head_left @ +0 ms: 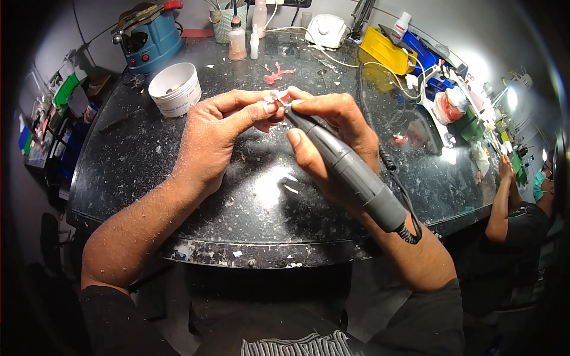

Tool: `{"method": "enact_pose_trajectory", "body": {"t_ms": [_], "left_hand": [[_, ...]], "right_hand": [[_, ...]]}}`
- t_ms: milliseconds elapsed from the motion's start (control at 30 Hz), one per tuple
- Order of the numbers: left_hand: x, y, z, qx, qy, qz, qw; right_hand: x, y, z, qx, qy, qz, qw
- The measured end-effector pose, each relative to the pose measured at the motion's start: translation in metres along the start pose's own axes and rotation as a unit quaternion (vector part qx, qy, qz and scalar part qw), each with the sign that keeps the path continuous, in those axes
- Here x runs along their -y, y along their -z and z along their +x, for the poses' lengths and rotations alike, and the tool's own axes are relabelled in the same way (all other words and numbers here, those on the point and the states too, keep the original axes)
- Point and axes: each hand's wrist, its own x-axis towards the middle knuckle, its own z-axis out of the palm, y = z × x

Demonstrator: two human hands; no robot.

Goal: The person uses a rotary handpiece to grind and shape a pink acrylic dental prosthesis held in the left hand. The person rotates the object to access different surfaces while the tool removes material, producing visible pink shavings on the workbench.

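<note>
Above the middle of the dark bench my left hand [208, 133] pinches a small pink and white piece [279, 97], which looks like part of a denture; the fingers hide much of it. My right hand [350, 121] is closed round a black rotary handpiece [341, 159], its cord trailing from the rear end over my right forearm. The handpiece's nose points up and left to the pink and white piece, close to my left fingertips. Whether the tip touches the piece is hidden. Pale dust specks cover my left hand and forearm.
A white tub [189, 98] stands left of my hands, a blue machine [153, 48] behind it. Bottles [237, 44], a white control box [326, 31] and a yellow bin [380, 50] line the back. Pink scraps [278, 73] lie on the bench [237, 207]. A co-worker [522, 219] is at right.
</note>
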Motion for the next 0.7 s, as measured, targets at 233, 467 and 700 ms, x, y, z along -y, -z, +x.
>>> {"method": "enact_pose_trajectory", "body": {"t_ms": [233,467,700], "left_hand": [[-0.002,-0.003,0.001,0.002,-0.001,-0.008,1.0],[0.004,0.001,0.002,0.003,-0.011,-0.013,1.0],[0.001,-0.004,0.002,0.0,0.004,-0.025,1.0]], "right_hand": [[-0.006,0.002,0.0,-0.015,0.004,-0.021,1.0],[0.004,0.005,0.0,0.054,-0.016,-0.031,0.998],[0.002,0.006,-0.001,0.023,-0.041,-0.021,0.999]]}}
